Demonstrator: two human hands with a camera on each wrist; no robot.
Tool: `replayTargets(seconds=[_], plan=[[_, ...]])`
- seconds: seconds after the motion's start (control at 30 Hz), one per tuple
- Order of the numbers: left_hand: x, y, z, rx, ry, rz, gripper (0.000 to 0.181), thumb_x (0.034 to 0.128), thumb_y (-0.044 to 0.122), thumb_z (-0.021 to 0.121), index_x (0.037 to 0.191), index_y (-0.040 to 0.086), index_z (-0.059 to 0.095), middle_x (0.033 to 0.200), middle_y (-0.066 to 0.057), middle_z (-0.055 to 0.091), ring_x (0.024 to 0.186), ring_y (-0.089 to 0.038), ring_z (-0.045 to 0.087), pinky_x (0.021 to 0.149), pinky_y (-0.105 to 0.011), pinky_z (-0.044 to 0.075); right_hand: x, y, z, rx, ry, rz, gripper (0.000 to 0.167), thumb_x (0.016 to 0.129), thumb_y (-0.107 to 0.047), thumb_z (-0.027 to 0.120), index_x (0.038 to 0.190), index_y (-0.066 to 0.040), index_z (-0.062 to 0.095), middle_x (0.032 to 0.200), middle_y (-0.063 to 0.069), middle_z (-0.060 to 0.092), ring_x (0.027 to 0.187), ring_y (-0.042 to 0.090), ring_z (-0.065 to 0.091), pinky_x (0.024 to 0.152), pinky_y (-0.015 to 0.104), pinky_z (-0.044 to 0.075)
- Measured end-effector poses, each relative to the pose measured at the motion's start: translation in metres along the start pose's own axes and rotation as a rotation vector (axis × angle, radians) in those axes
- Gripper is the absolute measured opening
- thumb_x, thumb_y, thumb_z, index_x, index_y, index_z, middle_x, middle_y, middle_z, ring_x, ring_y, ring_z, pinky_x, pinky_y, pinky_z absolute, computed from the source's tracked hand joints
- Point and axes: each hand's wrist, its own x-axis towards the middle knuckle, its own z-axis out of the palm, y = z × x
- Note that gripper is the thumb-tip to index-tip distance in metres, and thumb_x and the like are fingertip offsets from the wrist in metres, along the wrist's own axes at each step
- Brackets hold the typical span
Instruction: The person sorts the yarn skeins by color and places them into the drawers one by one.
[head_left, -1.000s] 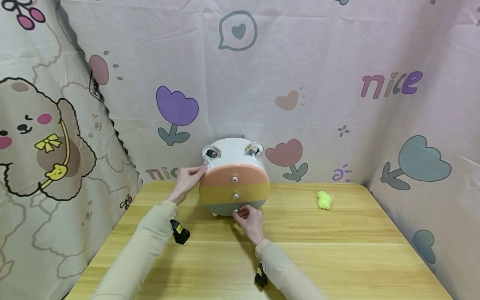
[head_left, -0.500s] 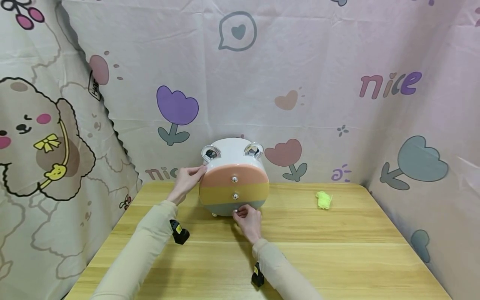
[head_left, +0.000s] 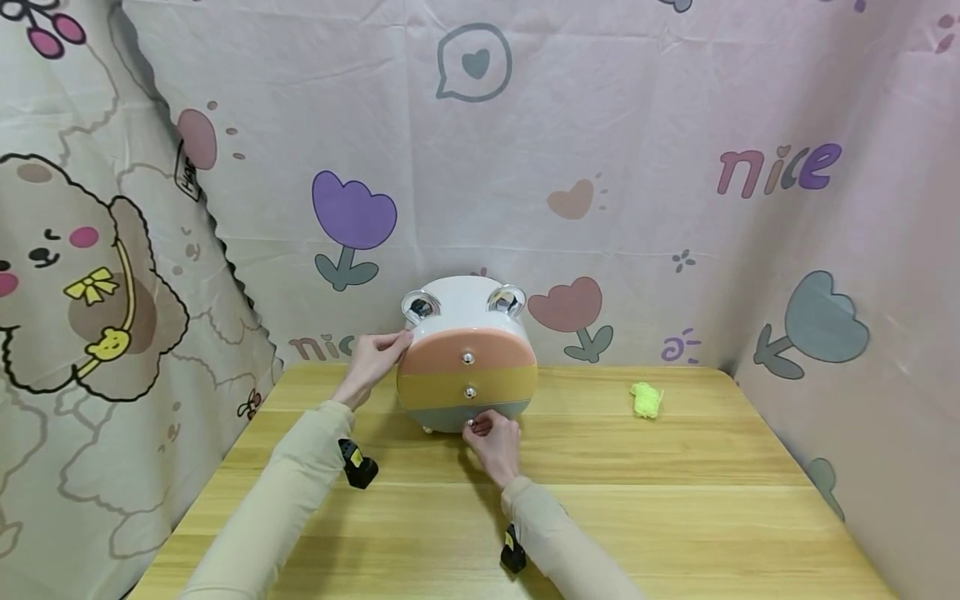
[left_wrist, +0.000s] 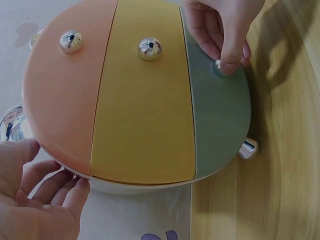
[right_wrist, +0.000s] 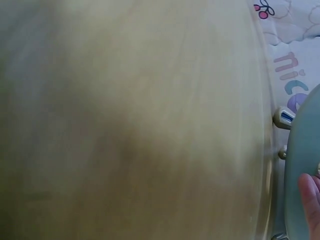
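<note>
A small drawer cabinet (head_left: 467, 302) with a white body and two shiny round eyes stands on the table. Its rounded front has an orange, a yellow and a grey-green drawer (left_wrist: 220, 107), each with a silver knob; all three sit flush. My left hand (head_left: 371, 362) holds the cabinet's upper left edge, fingertips along its side in the left wrist view. Low at the front, my right hand (head_left: 497, 443) pinches the bottom knob (left_wrist: 220, 68) between thumb and finger. Only part of the right hand (right_wrist: 311, 205) shows at the edge of the right wrist view.
A bright yellow-green crumpled lump (head_left: 647, 401) lies on the wooden table (head_left: 660, 517), right of the cabinet. Patterned cloth (head_left: 637, 108) hangs close behind the cabinet and along both sides. Short metallic feet (left_wrist: 248, 148) raise the cabinet off the table.
Both hands keep their places on the cabinet, and the drawers look the same. The head view has shifted very slightly; the cloth at the right has moved a little.
</note>
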Motion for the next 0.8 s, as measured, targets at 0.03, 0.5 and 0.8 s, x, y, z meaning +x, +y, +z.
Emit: replayTargets(seconds=[0.03, 0.5, 0.8], plan=[[0.0, 0.0, 0.0, -0.003, 0.0, -0.001, 0.047, 0.1023, 0.032, 0.058, 0.138, 0.001, 0.058, 0.147, -0.018, 0.054, 0.144, -0.034, 0.045, 0.119, -0.048, 0.038, 0.0, 0.0, 0.0, -0.002, 0.0, -0.004, 0.006, 0.077, -0.008, 0.078, 0.078, -0.006, 0.073, 0.072, 0.007, 0.076, 0.063, 0.016, 0.072, 0.061, 0.02, 0.055], [0.0, 0.0, 0.0, 0.006, 0.002, -0.002, 0.048, 0.1024, 0.034, 0.057, 0.139, 0.002, 0.057, 0.147, -0.018, 0.053, 0.146, -0.034, 0.043, 0.121, -0.048, 0.036, -0.007, 0.0, -0.007, -0.033, -0.025, -0.068, 0.008, 0.078, -0.012, 0.079, 0.076, -0.008, 0.073, 0.069, 0.005, 0.075, 0.059, 0.011, 0.068, 0.061, 0.02, 0.052], [-0.001, 0.002, -0.001, 0.012, 0.006, -0.002, 0.048, 0.1024, 0.033, 0.058, 0.138, 0.001, 0.058, 0.147, -0.018, 0.054, 0.145, -0.035, 0.043, 0.121, -0.049, 0.035, -0.016, -0.004, -0.017, 0.005, -0.075, -0.033, 0.01, 0.077, -0.011, 0.081, 0.078, -0.005, 0.073, 0.072, 0.007, 0.076, 0.061, 0.012, 0.07, 0.059, 0.018, 0.053]])
